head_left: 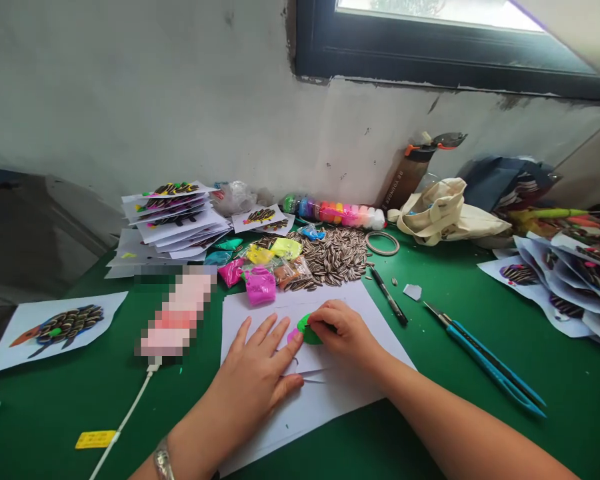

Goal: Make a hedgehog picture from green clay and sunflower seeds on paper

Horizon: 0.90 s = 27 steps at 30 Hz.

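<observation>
Small lump of bright green modelling clay (309, 331): it sits at the middle of the frame on the white paper sheets (330, 400), with a speck of pink at its left edge.

Nearest the camera, both forearms come up from the bottom edge, and a silver bracelet (163, 460) circles the left wrist. The left hand (257, 373) lies flat and spread, palm down on the paper, grasping nothing and pinning the sheet. The right hand (345, 333) is curled, its fingertips closed down on the green clay from the right; whether they pinch or only press it I cannot tell.

The work in hand looks like pressing the clay onto the sheet. My judgement is that it goes best with the flat hand close beside the lump, so the paper cannot slide on the green table top (55, 413). Small, even pushes from the centre outward should thin the clay without tearing it.

To the right lie blue-handled scissors (490, 367) and a black pen (389, 297), both well clear of the hands. At the left edge lies a finished seed picture on white card (60, 327). Just beyond the paper are small bags of pink and yellow clay (260, 283). Behind them is a heap of striped sunflower seeds (335, 257). Farther back, against the wall, are a stack of finished cards (173, 213) and a row of coloured clay pots (340, 213).
</observation>
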{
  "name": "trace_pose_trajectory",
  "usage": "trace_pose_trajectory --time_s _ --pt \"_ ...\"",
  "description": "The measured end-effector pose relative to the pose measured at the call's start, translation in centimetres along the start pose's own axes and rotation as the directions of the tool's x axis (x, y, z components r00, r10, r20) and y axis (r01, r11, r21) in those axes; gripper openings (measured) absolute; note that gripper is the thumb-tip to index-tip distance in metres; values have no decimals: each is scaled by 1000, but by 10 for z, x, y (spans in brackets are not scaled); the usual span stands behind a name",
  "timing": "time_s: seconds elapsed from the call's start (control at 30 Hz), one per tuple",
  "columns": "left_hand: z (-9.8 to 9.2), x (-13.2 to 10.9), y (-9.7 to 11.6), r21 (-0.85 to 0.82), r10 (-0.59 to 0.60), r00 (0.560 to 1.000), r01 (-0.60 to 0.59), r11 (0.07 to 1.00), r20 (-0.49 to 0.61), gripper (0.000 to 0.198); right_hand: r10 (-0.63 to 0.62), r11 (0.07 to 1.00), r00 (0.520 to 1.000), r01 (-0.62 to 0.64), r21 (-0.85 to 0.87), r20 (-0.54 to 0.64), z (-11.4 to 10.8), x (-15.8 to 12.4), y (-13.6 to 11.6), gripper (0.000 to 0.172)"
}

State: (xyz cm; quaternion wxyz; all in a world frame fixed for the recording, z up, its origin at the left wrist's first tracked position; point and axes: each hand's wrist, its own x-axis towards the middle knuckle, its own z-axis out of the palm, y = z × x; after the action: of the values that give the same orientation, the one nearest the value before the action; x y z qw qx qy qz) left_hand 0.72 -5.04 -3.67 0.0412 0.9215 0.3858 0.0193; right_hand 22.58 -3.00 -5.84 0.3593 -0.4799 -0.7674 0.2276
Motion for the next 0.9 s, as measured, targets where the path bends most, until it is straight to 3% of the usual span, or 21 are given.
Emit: trace_pose_trajectory --time_s 0.37,0.53,0.67,0.9 --pt "0 1 5 75 -2 999 -1 997 34 53 161 960 987 -156 234 -4 -7 5 -1 14" --pt "1 0 6 64 -2 1000 2 998 11 56 336 826 942 -305 474 20 -14 8 -3 12" --pt "1 0 6 63 -12 1000 10 998 25 55 427 730 903 -379 569 53 -18 9 -2 17" --pt "0 4 8 50 -41 999 41 998 5 64 488 609 870 -398 687 71 -21 10 -1 21"
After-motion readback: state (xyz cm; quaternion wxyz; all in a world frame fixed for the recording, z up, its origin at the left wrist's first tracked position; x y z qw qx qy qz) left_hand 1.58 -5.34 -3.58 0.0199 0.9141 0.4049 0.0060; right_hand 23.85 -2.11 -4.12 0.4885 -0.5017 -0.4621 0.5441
